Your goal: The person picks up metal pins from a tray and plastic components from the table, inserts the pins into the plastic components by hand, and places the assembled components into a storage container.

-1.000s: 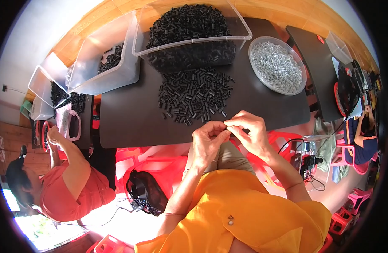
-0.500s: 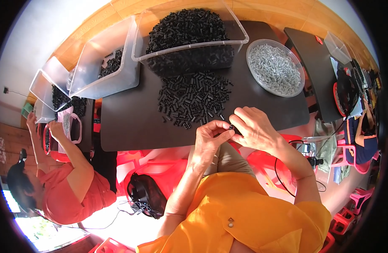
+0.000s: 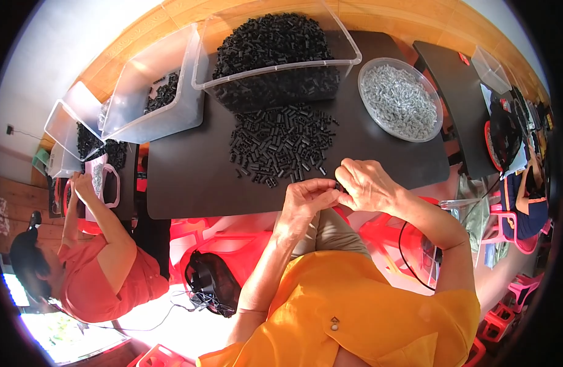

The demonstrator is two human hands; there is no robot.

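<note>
Just off the near edge of the dark table (image 3: 189, 177), my two hands meet fingertip to fingertip. My left hand (image 3: 306, 202) pinches a small black plastic piece (image 3: 339, 186), mostly hidden by the fingers. From the other side my right hand (image 3: 370, 186) closes on the same piece with thumb and curled fingers. Beyond them a loose pile of short black tubular pieces (image 3: 281, 144) spreads over the table. Behind the pile, a large clear bin (image 3: 348, 60) is heaped with similar black pieces. A round tub (image 3: 439, 122) of small silvery parts stands to the right.
At the left stands a second clear bin (image 3: 150, 128) with some black pieces. A person in a red shirt (image 3: 110, 281) works at the far-left table; another person (image 3: 526, 205) sits far right. Red plastic stools (image 3: 232, 257) and a black bag (image 3: 211, 281) are below the table.
My right hand has drawn in slightly, its fingers curling more tightly over the black piece. My left hand stays nearly in place. The red-shirted person's hands have come together.
</note>
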